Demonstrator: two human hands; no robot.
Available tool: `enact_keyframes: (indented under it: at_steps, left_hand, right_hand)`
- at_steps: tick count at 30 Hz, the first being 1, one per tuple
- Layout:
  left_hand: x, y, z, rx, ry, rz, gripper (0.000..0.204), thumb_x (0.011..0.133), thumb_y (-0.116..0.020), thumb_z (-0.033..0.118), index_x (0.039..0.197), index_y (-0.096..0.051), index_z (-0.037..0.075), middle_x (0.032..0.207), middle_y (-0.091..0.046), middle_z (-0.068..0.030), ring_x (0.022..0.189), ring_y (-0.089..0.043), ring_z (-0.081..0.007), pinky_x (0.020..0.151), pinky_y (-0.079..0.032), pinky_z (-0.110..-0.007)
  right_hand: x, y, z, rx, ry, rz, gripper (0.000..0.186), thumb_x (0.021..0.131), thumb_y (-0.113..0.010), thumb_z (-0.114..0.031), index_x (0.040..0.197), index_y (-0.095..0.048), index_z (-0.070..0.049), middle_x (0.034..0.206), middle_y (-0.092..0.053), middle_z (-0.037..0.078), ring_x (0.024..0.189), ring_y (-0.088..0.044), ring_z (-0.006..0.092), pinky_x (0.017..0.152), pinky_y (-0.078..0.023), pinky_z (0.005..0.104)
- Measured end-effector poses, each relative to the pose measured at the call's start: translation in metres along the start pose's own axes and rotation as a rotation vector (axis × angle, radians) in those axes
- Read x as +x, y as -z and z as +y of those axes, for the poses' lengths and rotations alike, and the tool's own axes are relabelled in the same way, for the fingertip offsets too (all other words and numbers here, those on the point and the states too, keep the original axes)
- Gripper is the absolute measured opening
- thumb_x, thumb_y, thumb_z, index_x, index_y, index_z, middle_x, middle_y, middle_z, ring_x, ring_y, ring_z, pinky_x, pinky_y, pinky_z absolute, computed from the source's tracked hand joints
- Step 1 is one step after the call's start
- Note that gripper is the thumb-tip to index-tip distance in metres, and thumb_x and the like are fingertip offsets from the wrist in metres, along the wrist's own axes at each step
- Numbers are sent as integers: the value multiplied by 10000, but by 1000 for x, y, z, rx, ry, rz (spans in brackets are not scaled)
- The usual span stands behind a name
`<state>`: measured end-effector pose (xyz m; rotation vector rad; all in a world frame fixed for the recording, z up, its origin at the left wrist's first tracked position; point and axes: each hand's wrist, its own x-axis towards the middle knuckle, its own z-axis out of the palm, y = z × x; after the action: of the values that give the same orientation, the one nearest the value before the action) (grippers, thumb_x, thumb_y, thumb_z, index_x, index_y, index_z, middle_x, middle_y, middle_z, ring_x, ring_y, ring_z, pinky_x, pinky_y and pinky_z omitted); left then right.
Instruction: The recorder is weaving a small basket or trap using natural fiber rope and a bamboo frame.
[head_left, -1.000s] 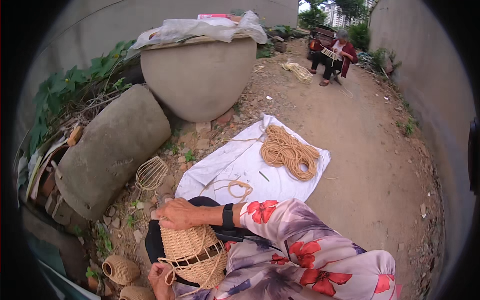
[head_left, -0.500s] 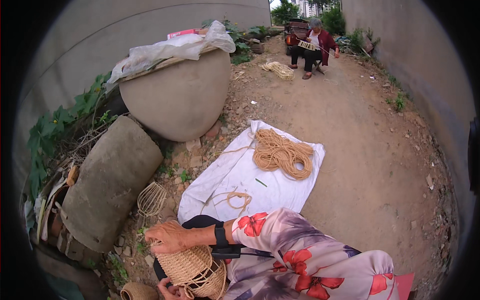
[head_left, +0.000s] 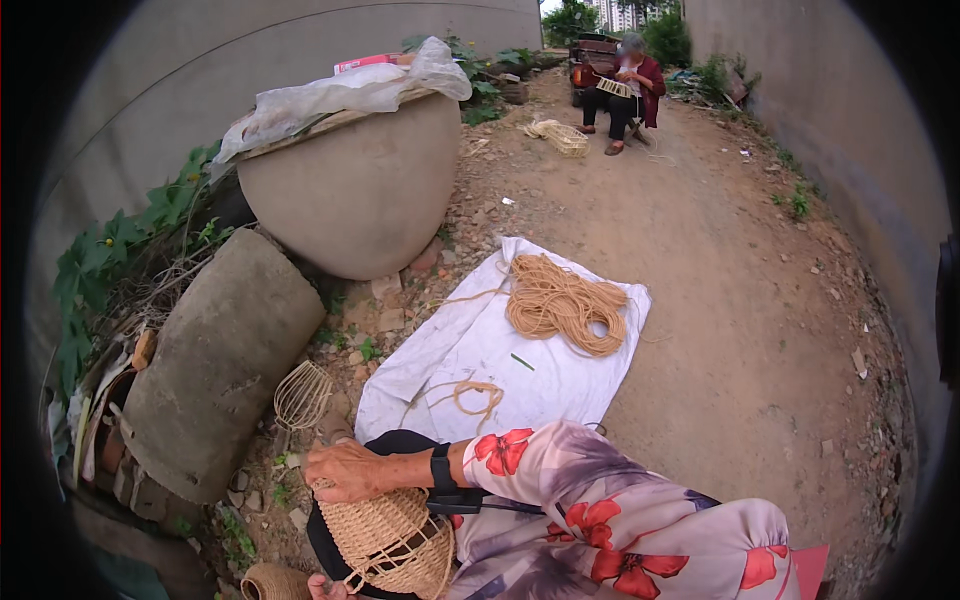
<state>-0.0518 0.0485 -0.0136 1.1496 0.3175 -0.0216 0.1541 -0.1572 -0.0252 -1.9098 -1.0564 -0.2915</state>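
Note:
A tan woven basket [head_left: 385,530] lies tilted at the lower left, closely woven near my right hand, with an open gap and crossing strands toward its other side. My right hand [head_left: 345,470] has its fingers curled over the upper left end of the basket, gripping it. At the lower edge my left hand [head_left: 328,588] shows only in part, fingers bent beside the basket's lower side; what they hold is hidden. Just left of it stands a smaller woven basket [head_left: 275,582], cut off by the frame. A bare basket frame [head_left: 302,395] of thin ribs lies beyond my right hand.
A white sheet [head_left: 470,350] bears a large coil of tan cord [head_left: 565,305] and a small loose loop [head_left: 480,398]. A big upturned-looking grey vat [head_left: 350,190] and a curved grey slab [head_left: 225,365] stand left. Far off, a seated person [head_left: 640,80] works on a pale frame.
My right hand has shifted slightly right along the basket's end. My left hand has dropped lower, mostly out of the picture. The seated person's outstretched arm has drawn in.

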Motion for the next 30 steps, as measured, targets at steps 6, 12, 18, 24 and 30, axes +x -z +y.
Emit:
enact_keyframes:
  at_steps: [6,12,18,24,30]
  left_hand:
    - [19,32,-40,575,-258,188,183,865,-686,93,997,-562,125,668,-511,36,552,-462,-86,526,-384,-188]
    - [17,-2,-20,363,23,-18,246,970,-573,309,955,-620,68,569,-365,100,446,-273,-2,398,-196,-191]
    - [16,-8,-28,227,139,20,325,995,-524,360,987,-642,57,555,-336,100,433,-249,-16,398,-187,-208]
    - [13,-13,-32,137,79,51,321,1006,-493,362,874,-595,88,520,-310,80,401,-250,-38,376,-196,-226]
    - [5,-30,-27,180,116,106,285,1022,-458,380,855,-540,165,586,-393,78,458,-282,-44,435,-217,-232]
  right_hand:
    - [4,-8,-9,-10,-7,-69,282,811,-612,-290,965,-627,-55,949,-563,121,919,-581,315,763,-449,440]
    - [-4,36,3,54,-42,-117,362,850,-600,-288,1108,-633,-35,1020,-629,165,958,-609,352,809,-479,431]
    - [-53,80,-19,219,-190,-16,316,832,-626,-202,1082,-624,-8,1005,-641,162,928,-645,274,827,-492,375]
    - [-127,69,-40,-62,-132,-174,419,734,-599,-98,1137,-483,-83,1016,-515,112,916,-549,300,758,-419,405]
    - [-136,55,-21,-388,-6,17,267,746,-592,-63,1002,-517,-81,844,-485,89,722,-574,276,622,-474,404]
